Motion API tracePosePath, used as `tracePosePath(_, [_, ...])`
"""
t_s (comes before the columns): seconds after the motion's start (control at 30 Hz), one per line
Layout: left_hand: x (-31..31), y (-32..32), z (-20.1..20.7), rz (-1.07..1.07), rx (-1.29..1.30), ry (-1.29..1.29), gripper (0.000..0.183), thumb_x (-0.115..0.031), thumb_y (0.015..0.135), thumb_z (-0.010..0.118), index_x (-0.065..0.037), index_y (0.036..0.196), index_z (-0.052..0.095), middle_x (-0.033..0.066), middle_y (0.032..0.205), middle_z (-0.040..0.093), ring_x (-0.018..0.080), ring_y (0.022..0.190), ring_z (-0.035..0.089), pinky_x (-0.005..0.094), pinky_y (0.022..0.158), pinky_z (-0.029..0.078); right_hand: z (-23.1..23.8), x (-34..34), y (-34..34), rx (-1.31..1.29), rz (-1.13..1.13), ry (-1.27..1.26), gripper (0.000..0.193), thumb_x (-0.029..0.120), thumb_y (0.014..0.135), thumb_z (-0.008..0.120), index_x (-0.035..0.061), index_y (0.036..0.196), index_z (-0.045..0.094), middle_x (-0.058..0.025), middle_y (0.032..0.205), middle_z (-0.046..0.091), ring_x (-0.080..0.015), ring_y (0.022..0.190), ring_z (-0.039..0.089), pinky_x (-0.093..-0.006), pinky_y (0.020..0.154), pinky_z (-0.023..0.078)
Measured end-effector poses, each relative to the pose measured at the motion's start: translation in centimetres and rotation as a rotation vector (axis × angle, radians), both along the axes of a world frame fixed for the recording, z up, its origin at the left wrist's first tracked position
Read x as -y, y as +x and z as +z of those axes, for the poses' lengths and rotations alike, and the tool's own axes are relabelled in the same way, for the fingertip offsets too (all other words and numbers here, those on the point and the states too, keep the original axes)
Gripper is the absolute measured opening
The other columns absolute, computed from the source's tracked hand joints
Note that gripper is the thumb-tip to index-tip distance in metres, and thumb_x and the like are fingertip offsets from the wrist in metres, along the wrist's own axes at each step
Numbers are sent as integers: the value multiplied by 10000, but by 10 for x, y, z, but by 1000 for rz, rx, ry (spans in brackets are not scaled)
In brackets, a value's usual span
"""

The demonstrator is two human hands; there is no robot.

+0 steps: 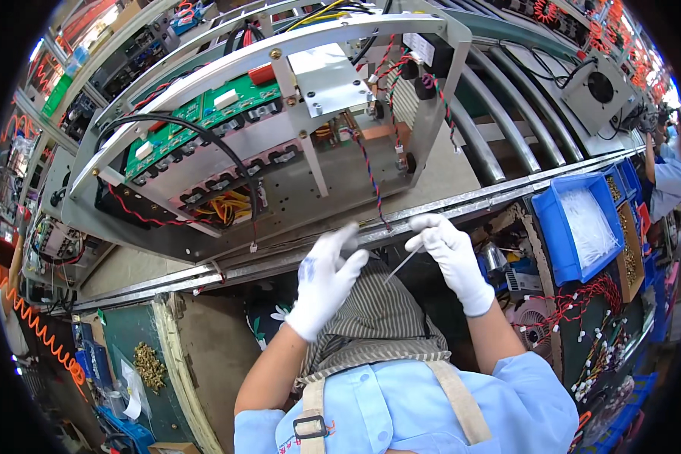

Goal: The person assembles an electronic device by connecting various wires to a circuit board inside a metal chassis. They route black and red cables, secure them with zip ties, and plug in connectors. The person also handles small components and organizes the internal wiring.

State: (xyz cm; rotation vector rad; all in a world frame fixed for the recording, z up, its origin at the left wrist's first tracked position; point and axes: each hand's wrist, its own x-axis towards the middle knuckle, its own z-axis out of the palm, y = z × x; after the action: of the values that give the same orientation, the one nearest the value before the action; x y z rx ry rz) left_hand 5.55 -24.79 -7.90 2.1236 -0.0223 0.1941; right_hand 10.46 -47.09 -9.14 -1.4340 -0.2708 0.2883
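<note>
Both my hands wear white gloves and hover just below the metal rail in front of an open metal chassis. My right hand pinches a thin white cable tie that slants down to the left. My left hand has its fingers spread and curled, holding nothing I can make out, a little left of the tie's lower end. A twisted red and blue wire hangs down the chassis toward the rail between my hands. Green circuit boards sit inside the chassis.
A blue bin holding white cable ties stands at right, with more small parts bins behind it. Red wire harnesses lie below it. Brass screws lie at lower left beside an orange coiled hose. Another person's sleeve shows far right.
</note>
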Motion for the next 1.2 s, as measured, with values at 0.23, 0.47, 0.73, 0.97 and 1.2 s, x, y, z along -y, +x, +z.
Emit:
tracePosePath(0.23, [26,56,-22,-251,-90,82,237,-157,864,627,5,1028,682,153,975,671,269,905,652,331,817,506,-26,-16,26,153,80,-228,220,176,959,586,-16,870,646,13,722,582,-61,690,492,-253,639,430])
tracePosePath(0.47, [31,7,20,-283,-175,-172,239,-155,868,661,-27,1070,666,65,1024,599,129,899,586,267,775,476,14,-4,-25,66,54,-203,190,153,954,586,-21,939,662,20,717,582,-43,657,468,-227,602,407])
tracePosePath(0.73, [7,2,17,-442,-337,-572,219,-118,865,701,-23,1057,659,25,1045,605,99,913,567,241,780,471,20,-7,-30,-109,305,17,274,208,981,568,-17,910,707,-47,784,698,-100,729,597,-256,714,486])
tracePosePath(0.97, [-9,9,35,-324,-413,-772,241,-182,890,697,-17,1059,648,8,869,650,43,694,559,180,605,412,31,-27,-36,-240,387,161,312,210,998,539,-27,873,698,-118,838,704,-188,841,670,-323,829,522])
tracePosePath(1.2, [-1,6,24,-191,-547,-731,214,-205,923,664,3,969,685,23,826,669,6,536,429,175,487,321,11,-37,-40,209,331,-215,171,151,943,607,4,913,688,-42,850,688,-88,735,610,-257,686,496])
